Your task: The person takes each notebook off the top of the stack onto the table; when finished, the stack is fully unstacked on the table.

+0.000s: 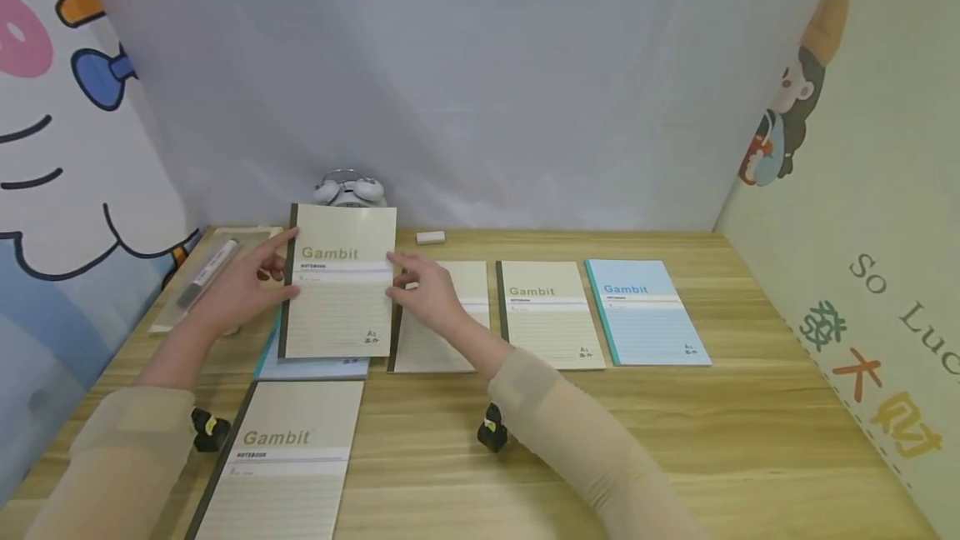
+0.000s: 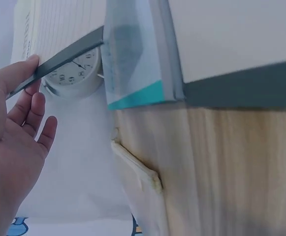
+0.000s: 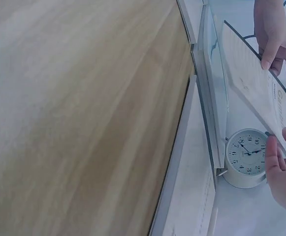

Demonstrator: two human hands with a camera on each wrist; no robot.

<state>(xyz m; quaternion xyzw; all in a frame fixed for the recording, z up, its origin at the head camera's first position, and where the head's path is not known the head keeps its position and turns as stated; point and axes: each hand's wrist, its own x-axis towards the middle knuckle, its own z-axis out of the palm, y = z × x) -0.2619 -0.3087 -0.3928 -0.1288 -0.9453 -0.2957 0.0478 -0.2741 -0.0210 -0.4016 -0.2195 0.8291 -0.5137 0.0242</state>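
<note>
Both hands hold up a beige notebook [image 1: 341, 311] with a dark spine, its cover marked Gambit. My left hand [image 1: 243, 286] pinches the spine side between thumb and fingers. On the opposite edge, my right hand [image 1: 429, 288] grips with thumb and fingertips. The raised notebook tilts above a blue notebook [image 1: 315, 369], hiding most of it. Behind it stands a white alarm clock [image 1: 349, 190], whose dial [image 3: 247, 151] shows in the right wrist view. Another beige notebook [image 1: 450, 348] lies partly behind the right hand.
A third beige notebook [image 1: 551, 315] and a second blue one [image 1: 647, 315] continue the row rightward. Nearest the front lies one more beige notebook [image 1: 285, 457]. A marker [image 1: 210, 272] rests on a flat pale item [image 1: 247, 244] at left. A small white block [image 1: 431, 237] sits at the back.
</note>
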